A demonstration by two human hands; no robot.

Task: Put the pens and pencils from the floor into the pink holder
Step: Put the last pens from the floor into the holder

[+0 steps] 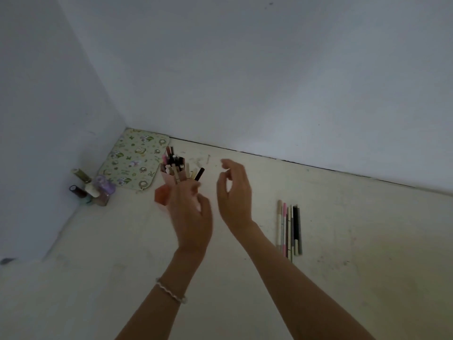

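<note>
Here the pink holder (169, 186), already crowded and steadied by the left hand (191, 212), is best kept upright while the empty, loosely spread right hand (234, 192) is sent to the pens and pencils (289, 229) lying on the floor (367, 241) well to its right.

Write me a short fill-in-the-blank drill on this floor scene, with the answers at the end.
1. The left hand grips the pink ____, which already has pens standing in it.
2. The right hand is open and holds ____.
3. A row of pens and pencils lies on the floor to the ____ of both hands.
4. The nail polish bottles stand beside the patterned ____.

Answers: holder; nothing; right; mat
</note>
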